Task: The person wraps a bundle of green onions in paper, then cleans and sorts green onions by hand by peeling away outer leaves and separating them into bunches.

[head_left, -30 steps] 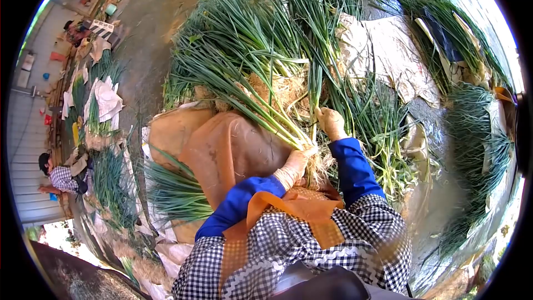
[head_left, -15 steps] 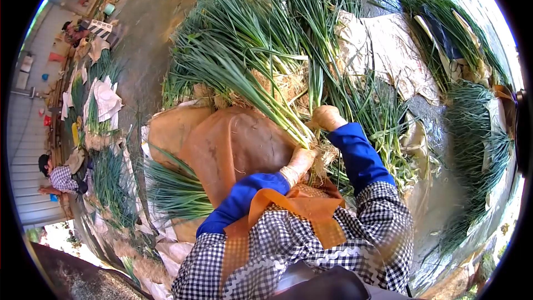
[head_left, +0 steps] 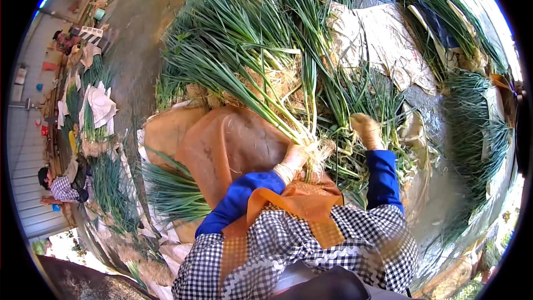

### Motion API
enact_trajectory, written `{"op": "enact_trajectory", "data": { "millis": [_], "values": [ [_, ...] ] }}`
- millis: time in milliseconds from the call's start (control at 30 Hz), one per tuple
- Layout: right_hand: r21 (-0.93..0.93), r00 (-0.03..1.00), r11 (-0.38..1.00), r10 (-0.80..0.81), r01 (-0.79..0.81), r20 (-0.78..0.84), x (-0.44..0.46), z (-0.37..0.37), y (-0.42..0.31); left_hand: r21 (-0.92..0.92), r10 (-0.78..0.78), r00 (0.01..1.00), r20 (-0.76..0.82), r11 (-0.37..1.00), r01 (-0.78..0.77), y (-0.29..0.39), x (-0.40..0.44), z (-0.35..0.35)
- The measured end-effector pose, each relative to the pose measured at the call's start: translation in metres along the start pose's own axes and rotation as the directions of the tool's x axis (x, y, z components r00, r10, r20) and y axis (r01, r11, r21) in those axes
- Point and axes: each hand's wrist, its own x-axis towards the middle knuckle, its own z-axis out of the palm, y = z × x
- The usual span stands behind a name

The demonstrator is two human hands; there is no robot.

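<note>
My left hand (head_left: 295, 156) is closed round the pale lower stalks of a bunch of green onions (head_left: 273, 115), near their roots (head_left: 317, 155). The long green leaves slant up and to the left, over my brown apron (head_left: 244, 139). To the right, away from the bunch, my right hand (head_left: 365, 129) is over loose leaves and trimmings (head_left: 347, 161). Its fingers are partly hidden, and I cannot make out what they hold. A big pile of green onions (head_left: 222, 39) lies in front of me, roots toward me.
A pale sack (head_left: 377, 39) lies beyond my right hand. More green onions (head_left: 477, 133) line the far right, and another bundle (head_left: 172, 189) is at my left. At far left a person in a checked top (head_left: 64, 188) sits near further bundles (head_left: 111, 183).
My right hand has left the bunch and moved right to the loose leaves. My left hand still holds the stalks. The view has shifted slightly.
</note>
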Motion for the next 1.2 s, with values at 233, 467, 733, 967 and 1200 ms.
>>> {"op": "enact_trajectory", "data": {
  "millis": [233, 467, 733, 967, 1200],
  "values": [
    [-0.04, 0.814, 0.872, -0.439, 0.489, 0.38, 0.028, 0.046, -0.096, 0.207, 0.15, 0.986, -0.071, 0.969, -0.132, 0.003, 0.0, 0.0],
    [0.941, 0.932, 0.322, -0.302, -0.1, 0.203, -0.05, -0.049, -0.014, -0.099, -0.036, 0.999, -0.001, 0.995, 0.035, 0.007, 0.0, -0.005],
    [0.438, 0.895, 0.836, 0.129, -0.33, 0.427, 0.042, 0.034, -0.03, -0.332, -0.02, 0.887, 0.462, 0.923, 0.193, 0.13, -0.038, -0.002],
    [-0.031, 0.991, 0.997, -0.067, 0.071, 0.117, 0.169, 0.112, -0.061, -0.534, 0.577, 0.7, 0.421, 0.781, -0.324, 0.31, -0.163, -0.024],
    [0.803, 0.963, 0.55, 0.011, -0.23, 0.269, 0.161, 0.181, -0.03, -0.519, 0.684, 0.698, 0.209, 0.683, -0.514, 0.312, -0.152, -0.028]
  ]
}}
